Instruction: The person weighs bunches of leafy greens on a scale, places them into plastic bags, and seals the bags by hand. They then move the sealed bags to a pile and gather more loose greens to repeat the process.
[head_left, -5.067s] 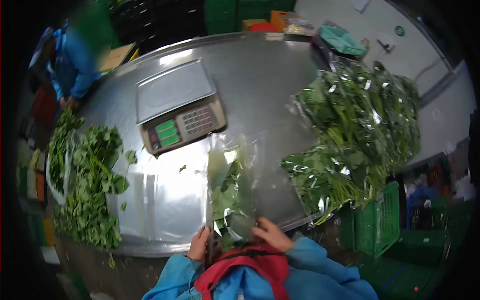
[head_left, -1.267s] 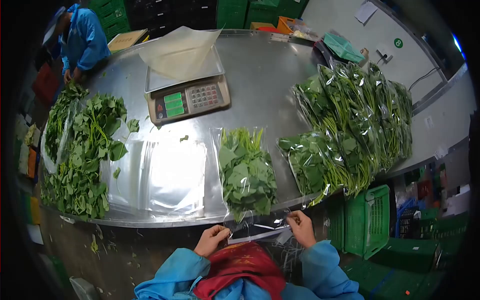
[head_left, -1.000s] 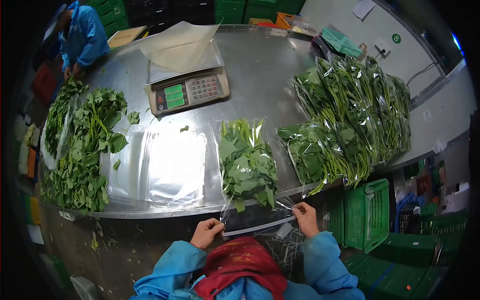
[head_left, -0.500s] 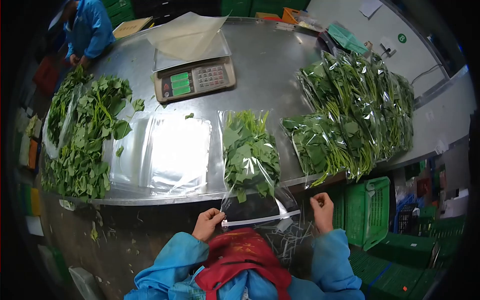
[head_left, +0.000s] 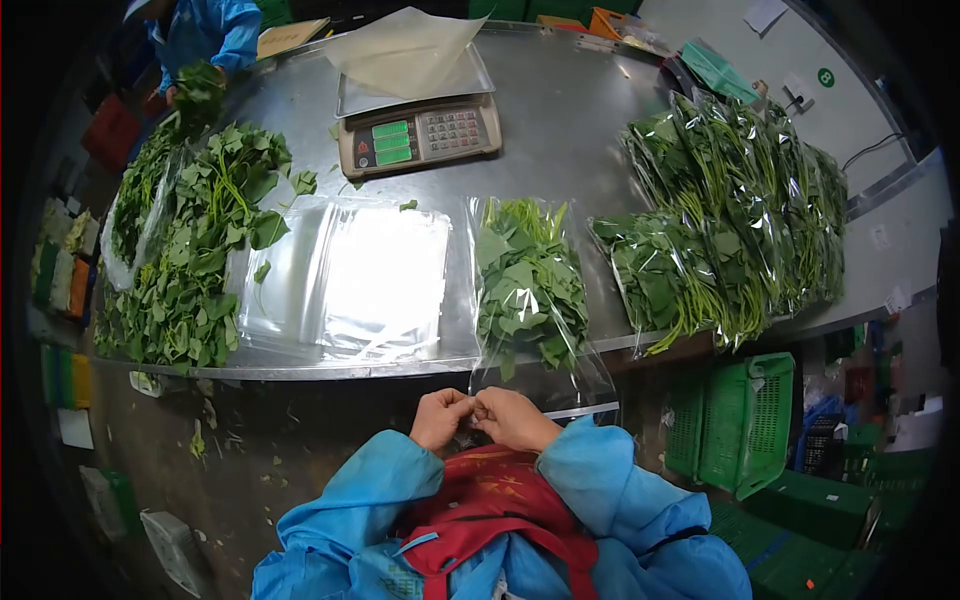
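A clear plastic bag of leafy greens [head_left: 530, 290] lies near the table's front edge, its mouth overhanging toward me. A whitish strip [head_left: 585, 410] runs along that mouth. My left hand [head_left: 440, 420] pinches the bag's left corner, fingers closed. Right against it, my right hand [head_left: 514, 418] is closed at the same corner, its fingertips touching those of the left. The exact edge between the fingertips is hidden. Left of this bag lies a stack of flat clear bags [head_left: 385, 285].
Loose greens [head_left: 205, 270] are heaped at the left; filled bags of greens [head_left: 740, 220] are piled at the right. A digital scale [head_left: 420, 135] stands at the back. Across the table, a co-worker in a blue sleeve [head_left: 235, 35] handles greens. A green crate [head_left: 745, 425] sits lower right.
My right hand has moved left from beyond the bag's right side to meet my left hand at its left corner. The co-worker has lifted a bunch of greens.
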